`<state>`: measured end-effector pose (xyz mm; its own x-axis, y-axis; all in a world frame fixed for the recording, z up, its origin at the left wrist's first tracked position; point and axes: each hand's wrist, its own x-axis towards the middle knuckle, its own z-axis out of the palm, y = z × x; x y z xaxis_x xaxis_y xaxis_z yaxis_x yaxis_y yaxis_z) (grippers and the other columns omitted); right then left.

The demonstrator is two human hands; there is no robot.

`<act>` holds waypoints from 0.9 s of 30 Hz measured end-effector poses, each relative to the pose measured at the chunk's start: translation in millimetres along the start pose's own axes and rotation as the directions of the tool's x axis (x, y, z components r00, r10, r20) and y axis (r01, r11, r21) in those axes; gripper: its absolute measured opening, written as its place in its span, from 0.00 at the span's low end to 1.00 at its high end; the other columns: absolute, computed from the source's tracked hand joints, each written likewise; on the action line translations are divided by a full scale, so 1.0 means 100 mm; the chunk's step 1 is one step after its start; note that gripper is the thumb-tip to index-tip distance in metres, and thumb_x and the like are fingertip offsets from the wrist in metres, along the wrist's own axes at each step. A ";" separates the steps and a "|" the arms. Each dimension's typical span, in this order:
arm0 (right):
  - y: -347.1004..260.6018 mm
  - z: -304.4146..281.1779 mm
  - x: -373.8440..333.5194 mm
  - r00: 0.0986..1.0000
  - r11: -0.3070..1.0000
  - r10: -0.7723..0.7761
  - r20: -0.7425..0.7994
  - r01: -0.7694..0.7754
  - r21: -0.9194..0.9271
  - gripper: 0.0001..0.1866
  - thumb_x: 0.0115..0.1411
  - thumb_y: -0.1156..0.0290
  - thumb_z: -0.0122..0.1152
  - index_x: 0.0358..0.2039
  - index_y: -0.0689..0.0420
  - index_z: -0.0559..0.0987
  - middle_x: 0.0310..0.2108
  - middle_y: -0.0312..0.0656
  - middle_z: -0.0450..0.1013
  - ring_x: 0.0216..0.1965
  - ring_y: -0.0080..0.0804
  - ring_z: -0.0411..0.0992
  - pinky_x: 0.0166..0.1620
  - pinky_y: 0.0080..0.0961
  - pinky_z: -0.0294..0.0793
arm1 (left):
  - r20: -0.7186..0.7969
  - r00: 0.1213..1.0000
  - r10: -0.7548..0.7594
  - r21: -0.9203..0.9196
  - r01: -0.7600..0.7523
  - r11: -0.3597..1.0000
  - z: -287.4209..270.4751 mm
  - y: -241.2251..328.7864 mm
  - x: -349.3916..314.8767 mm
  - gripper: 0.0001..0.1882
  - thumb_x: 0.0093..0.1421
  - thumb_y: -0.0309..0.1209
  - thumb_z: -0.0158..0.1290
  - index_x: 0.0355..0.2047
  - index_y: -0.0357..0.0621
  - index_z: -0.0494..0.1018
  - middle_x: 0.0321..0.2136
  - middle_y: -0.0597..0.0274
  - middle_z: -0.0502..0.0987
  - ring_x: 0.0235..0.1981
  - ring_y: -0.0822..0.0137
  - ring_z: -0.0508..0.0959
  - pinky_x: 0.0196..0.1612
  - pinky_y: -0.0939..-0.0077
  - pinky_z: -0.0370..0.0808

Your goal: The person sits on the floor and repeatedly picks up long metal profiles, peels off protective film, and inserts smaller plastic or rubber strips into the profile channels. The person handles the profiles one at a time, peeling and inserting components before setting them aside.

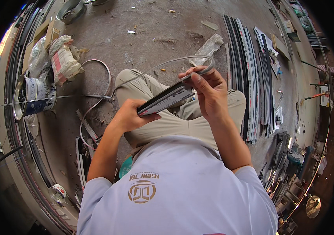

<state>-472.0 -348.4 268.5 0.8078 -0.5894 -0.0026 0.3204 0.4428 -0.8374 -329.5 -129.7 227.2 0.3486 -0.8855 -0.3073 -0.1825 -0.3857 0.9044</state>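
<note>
Across my lap, tilted up to the right, lies a short dark profile bar (pixel 166 101) with a printed white film on its face. My left hand (pixel 129 116) grips its lower left end, thumb along the near edge. At the upper right end, my right hand (pixel 210 92) pinches a thin grey flexible strip (pixel 163 64) between thumb and fingers, right against the bar. From there the strip loops back over my legs to the left and trails off in long curves across the floor. Whether its tip sits in the bar's groove is hidden by my fingers.
Several long profiles (pixel 249 78) lie bundled on the floor to the right. On the left are a blue-and-white metal tin (pixel 41 96) and a plastic-wrapped bundle (pixel 63 62). Crumpled clear plastic (pixel 209 47) lies ahead. Assorted tools and scrap (pixel 282 156) crowd the lower right.
</note>
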 end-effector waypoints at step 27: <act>0.14 -0.08 -0.15 0.992 0.990 -0.125 -0.011 0.124 -0.072 0.06 0.68 0.79 0.62 0.45 0.61 0.80 0.45 0.46 0.78 0.48 0.42 0.81 0.53 0.38 0.81 | 0.032 0.998 -0.045 0.060 0.043 0.997 0.04 -0.06 0.08 0.14 0.54 0.32 0.74 0.33 0.36 0.81 0.23 0.66 0.79 0.29 0.79 0.71 0.34 0.75 0.73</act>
<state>-483.3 -339.3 252.6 0.7563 -0.6472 0.0960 0.3816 0.3171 -0.8683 -329.3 -135.3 218.7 0.3268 -0.8750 -0.3572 -0.2217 -0.4384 0.8710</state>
